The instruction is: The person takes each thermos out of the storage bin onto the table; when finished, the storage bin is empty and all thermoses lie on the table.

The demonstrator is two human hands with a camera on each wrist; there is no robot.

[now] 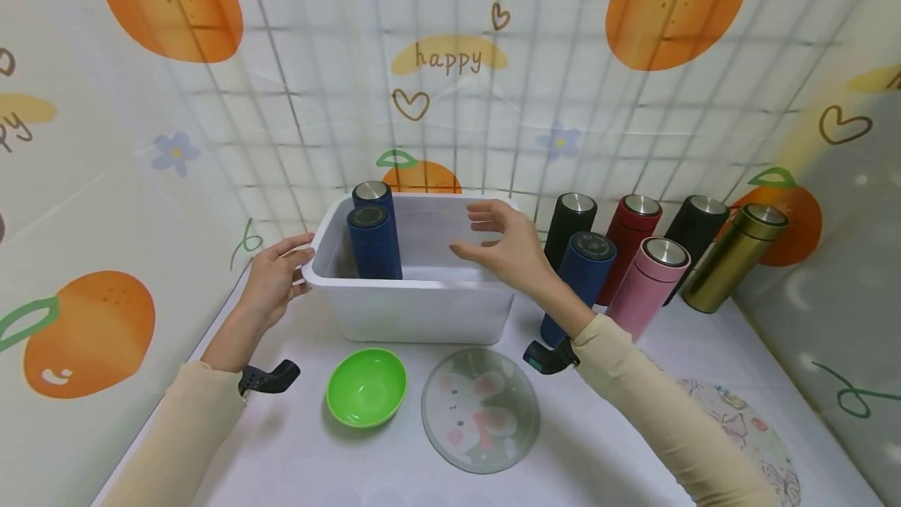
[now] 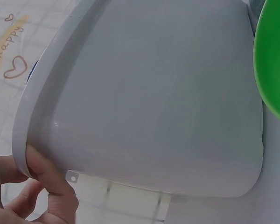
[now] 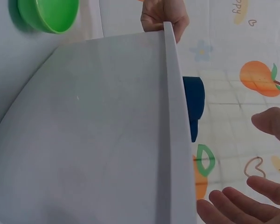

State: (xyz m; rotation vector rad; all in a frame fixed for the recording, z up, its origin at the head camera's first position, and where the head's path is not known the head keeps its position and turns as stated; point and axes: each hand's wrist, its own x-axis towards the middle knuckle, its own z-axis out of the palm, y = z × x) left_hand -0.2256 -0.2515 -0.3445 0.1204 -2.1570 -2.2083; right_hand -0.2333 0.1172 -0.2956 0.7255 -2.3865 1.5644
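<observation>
On the left, the left hand (image 1: 273, 282) holds the left rim of the one white tub (image 1: 422, 311), with its fingers curled around the edge; the left wrist view shows the fingertips (image 2: 46, 177) pressed under this rim. Inside the tub, at its left side, two dark blue flasks (image 1: 375, 241) stand upright, one just behind the other. In front of the tub there is one green bowl (image 1: 367, 386), and to its right one round glass plate (image 1: 481, 410) with a printed picture. The right hand (image 1: 508, 245) hovers above the right part of the tub with its fingers spread and relaxed, holding nothing; the blue flasks are well apart from these fingers. To the right of the tub six more flasks (image 1: 647, 257) lean in a group: two black, one blue, one red, one pink and one gold.
</observation>
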